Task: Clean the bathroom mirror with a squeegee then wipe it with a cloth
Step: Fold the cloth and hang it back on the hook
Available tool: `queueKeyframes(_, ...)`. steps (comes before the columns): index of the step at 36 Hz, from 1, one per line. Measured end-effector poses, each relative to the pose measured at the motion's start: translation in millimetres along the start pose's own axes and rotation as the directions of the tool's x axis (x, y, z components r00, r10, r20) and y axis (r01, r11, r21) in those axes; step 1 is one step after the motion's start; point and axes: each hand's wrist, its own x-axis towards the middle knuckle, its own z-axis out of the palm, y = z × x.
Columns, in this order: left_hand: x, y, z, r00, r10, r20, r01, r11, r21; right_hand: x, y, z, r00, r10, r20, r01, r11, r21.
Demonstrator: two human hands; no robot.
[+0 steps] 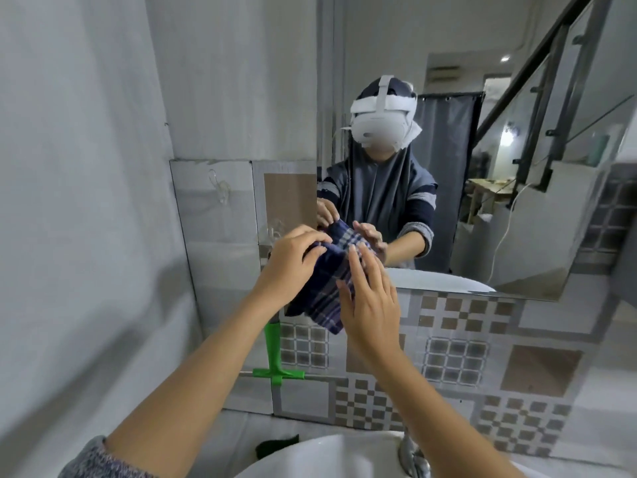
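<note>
A dark blue plaid cloth (322, 291) is held up in front of the mirror's lower left corner. My left hand (293, 260) pinches the cloth's top edge with curled fingers. My right hand (370, 305) lies flat against the cloth's right side, fingers stretched up. The mirror (482, 98) fills the upper right and reflects a person in a headset, both hands and the cloth. A green squeegee (275, 353) leans against the tiled wall below the cloth, blade end down, its handle top hidden behind the cloth.
A white sink (327, 457) sits at the bottom with a chrome tap (413, 457) at its right. Patterned grey and brown tiles (465, 357) cover the wall under the mirror. A clear hook (220, 191) is stuck on the left tile. Something dark green (275, 446) lies beside the sink.
</note>
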Motion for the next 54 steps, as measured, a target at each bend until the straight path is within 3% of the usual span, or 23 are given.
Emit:
queueKeyframes(2, -5.3, 8.1, -6.2, 0.999, 0.03, 0.031, -0.029, 0.999, -0.015, 1.6, -3.9, -11.8, 1.0, -0.005, 0.028, 0.002, 0.992, 0.125)
queueKeyframes(5, -15.4, 18.7, -17.3, 0.996, 0.069, 0.059, -0.067, 0.997, -0.036, 4.1, -9.6, -27.0, 0.981, 0.025, 0.192, -0.086, 0.943, 0.321)
queueKeyframes(8, -29.2, 24.1, -27.3, 0.998, 0.059, 0.024, -0.058, 0.997, -0.046, 1.7, -14.9, -41.3, 0.961, 0.017, 0.274, -0.147, 0.876, 0.46)
queueKeyframes(13, -77.6, 32.2, -20.5, 0.985, -0.052, -0.162, 0.049, 0.999, -0.024, -16.3, -24.9, -58.2, 0.963, -0.028, 0.27, -0.106, 0.877, 0.469)
queueKeyframes(20, -146.5, 63.7, 5.3, 0.892, -0.278, -0.356, 0.24, 0.96, -0.148, -53.1, -30.5, -76.0, 0.969, 0.021, 0.247, -0.146, 0.854, 0.5)
queueKeyframes(23, -162.7, 76.1, 13.8, 0.838, -0.413, -0.358, 0.326, 0.903, -0.28, -65.7, -31.4, -85.3, 0.972, 0.053, 0.231, -0.174, 0.821, 0.544)
queueKeyframes(30, -174.2, 92.9, 19.7, 0.818, -0.528, -0.229, 0.441, 0.831, -0.339, -95.7, -23.4, -106.2, 0.95, 0.098, 0.298, -0.26, 0.777, 0.573)
queueKeyframes(33, -175.6, 97.4, 15.4, 0.865, -0.466, -0.183, 0.403, 0.865, -0.299, -105.0, -16.8, -118.5, 0.939, 0.108, 0.328, -0.293, 0.751, 0.592)
queueKeyframes(39, -167.0, 114.2, -4.8, 0.983, -0.165, -0.083, 0.152, 0.977, -0.147, -112.8, -7.9, -142.6, 0.918, 0.059, 0.392, -0.311, 0.72, 0.62)
queueKeyframes(46, -154.4, 121.7, -37.0, 1.0, 0.001, 0.001, -0.001, 0.998, -0.065, -111.8, -6.4, -146.2, 0.883, -0.026, 0.468, -0.334, 0.667, 0.667)
queueKeyframes(54, -154.7, 121.7, -70.4, 0.993, 0.014, 0.117, -0.011, 1.0, -0.027, -112.9, -31.9, -139.2, 0.818, -0.189, 0.543, -0.406, 0.479, 0.778)
